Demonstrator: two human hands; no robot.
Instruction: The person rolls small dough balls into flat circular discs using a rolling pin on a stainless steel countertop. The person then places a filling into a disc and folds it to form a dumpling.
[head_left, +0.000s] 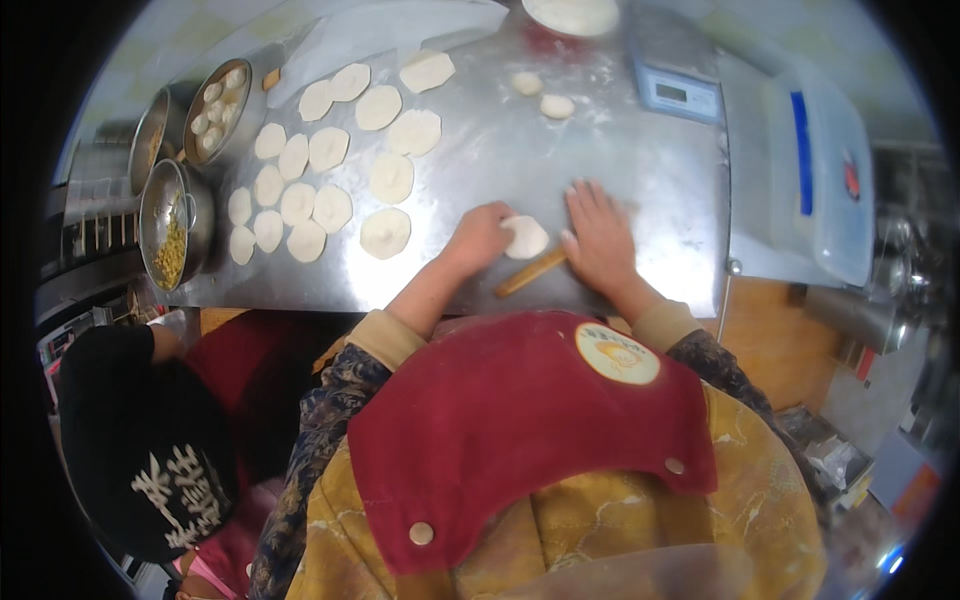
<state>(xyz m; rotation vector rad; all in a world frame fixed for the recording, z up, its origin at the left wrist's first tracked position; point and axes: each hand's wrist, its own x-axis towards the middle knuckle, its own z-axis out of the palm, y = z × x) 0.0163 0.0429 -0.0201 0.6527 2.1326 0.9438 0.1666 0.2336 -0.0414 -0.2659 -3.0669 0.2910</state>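
My left hand (482, 238) pinches the edge of a small round dough wrapper (527, 238) that lies on the steel worktable (487, 165). Over one end of a short wooden rolling pin (531, 271) my right hand (604, 240) lies flat, palm down, its fingers stretched forward rather than curled round it. The pin's other end points toward my left forearm, just on the near side of the wrapper. Several rolled dough rounds (328, 150) are spread across the table's left half. Two small dough pieces (557, 106) sit farther back.
At the left stand a metal bowl of yellow filling (171, 251) and a pan of round dough balls (217, 112). A blue digital scale (681, 97) is at the back right, beside a translucent plastic bin (844, 180). A co-worker in a black top (142, 420) is close on my left.
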